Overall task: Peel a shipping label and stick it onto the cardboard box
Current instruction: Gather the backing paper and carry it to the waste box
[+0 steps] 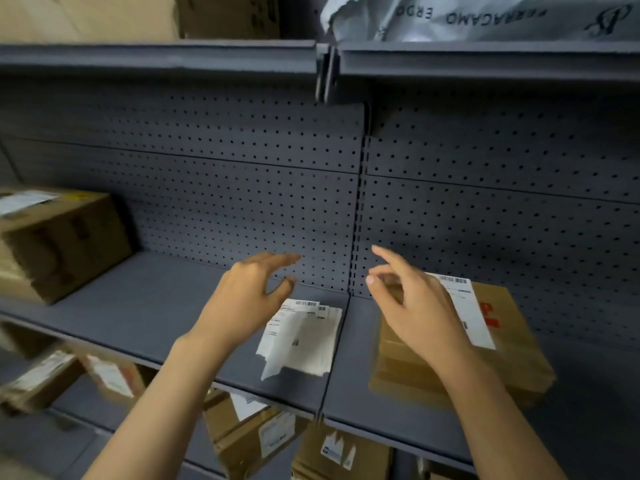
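Observation:
A flat cardboard box lies on the grey shelf at the right, with a white shipping label stuck along its top. A loose stack of white label sheets lies on the shelf to the left of the box. My left hand hovers above the stack's left side, fingers spread, holding nothing. My right hand hangs over the box's left part, fingers apart and empty, covering some of the box top.
A larger cardboard box with a label stands on the shelf at the far left. Pegboard backs the shelf. Several labelled boxes sit on the lower shelf. An upper shelf carries boxes and a grey bag.

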Motion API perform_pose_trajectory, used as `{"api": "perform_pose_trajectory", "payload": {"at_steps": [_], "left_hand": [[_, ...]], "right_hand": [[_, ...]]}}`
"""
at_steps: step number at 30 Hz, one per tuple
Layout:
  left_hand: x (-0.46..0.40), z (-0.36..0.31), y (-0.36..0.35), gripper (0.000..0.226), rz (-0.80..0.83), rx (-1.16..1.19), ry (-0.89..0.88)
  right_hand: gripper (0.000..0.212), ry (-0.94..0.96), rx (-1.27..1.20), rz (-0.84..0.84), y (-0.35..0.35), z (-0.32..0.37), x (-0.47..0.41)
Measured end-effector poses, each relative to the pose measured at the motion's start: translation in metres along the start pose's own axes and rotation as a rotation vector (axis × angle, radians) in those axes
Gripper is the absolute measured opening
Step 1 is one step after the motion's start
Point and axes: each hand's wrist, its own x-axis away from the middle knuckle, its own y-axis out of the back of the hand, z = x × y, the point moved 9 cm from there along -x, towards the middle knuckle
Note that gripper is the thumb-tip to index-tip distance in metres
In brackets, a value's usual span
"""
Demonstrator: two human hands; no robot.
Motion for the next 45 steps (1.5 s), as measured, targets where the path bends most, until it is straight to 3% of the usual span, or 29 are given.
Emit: {"api": "perform_pose_trajectory", "payload": {"at_steps": [8,12,18,25,31,39,45], "left_hand": [[0.011,0.071,-0.045,0.035,0.171,-0.067,0.150],[0.022,0.083,-0.081,0.039,0.299,-0.077,0.161],[0.028,0.082,-0.105,0.041,0.366,-0.089,0.119],[0.031,0.090,-0.119,0.041,0.396,-0.151,0.094],[0.026,0.099,-0.116,0.037,0.231,-0.025,0.113],[0.021,0.094,-0.094,0.032,0.001,0.434,0.253],[0.021,0.091,-0.091,0.027,0.020,0.713,0.434]], "right_hand": [[0.037,-0.026,0.048,0.245,-0.113,0.024,-0.031],[0.039,-0.122,0.115,0.394,-0.170,0.004,-0.027],[0.047,-0.170,0.172,0.458,-0.206,-0.015,-0.019],[0.033,-0.246,0.158,0.410,-0.215,-0.027,-0.020],[0.034,-0.287,0.084,0.291,-0.204,-0.031,-0.026],[0.044,-0.442,-0.388,0.088,-0.174,-0.029,-0.030],[0.031,-0.493,-0.714,0.060,-0.152,-0.012,-0.032]]}}
